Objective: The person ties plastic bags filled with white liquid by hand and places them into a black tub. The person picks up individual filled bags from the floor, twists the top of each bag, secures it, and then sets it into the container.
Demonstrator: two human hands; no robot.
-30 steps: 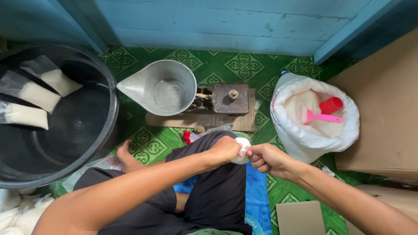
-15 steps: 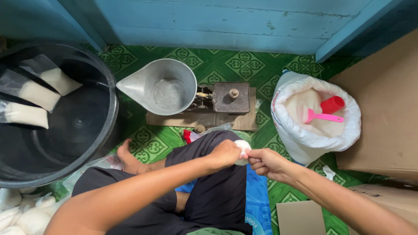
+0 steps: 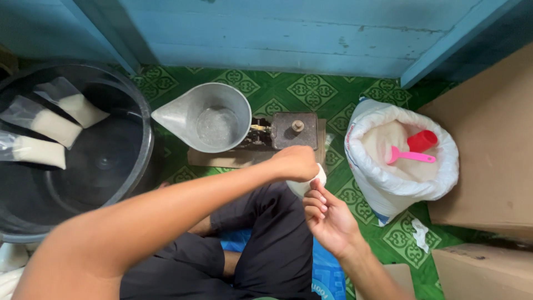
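Observation:
My left hand [image 3: 295,163] is closed around the top of a small clear plastic bag of white grain [image 3: 306,184], held above my lap. My right hand [image 3: 327,214] is just below and to the right of it, palm up, with its fingertips touching the bag's underside. Beyond my hands a metal scoop-shaped pan [image 3: 208,118] rests on an old balance scale [image 3: 286,132] on a wooden base. To the right stands an open white sack of grain [image 3: 398,156] with a red cup and pink scoop [image 3: 413,151] inside.
A large black tub [image 3: 119,183] at left holds three filled clear bags [image 3: 47,129]. Cardboard boxes [image 3: 491,139] line the right side. The floor is green patterned vinyl [image 3: 311,91], with a blue wooden wall [image 3: 288,30] behind. My crossed legs in dark trousers fill the foreground.
Both hands have risen with the small bag toward the scale. My right hand has let go of the bag's top and turned palm up under it.

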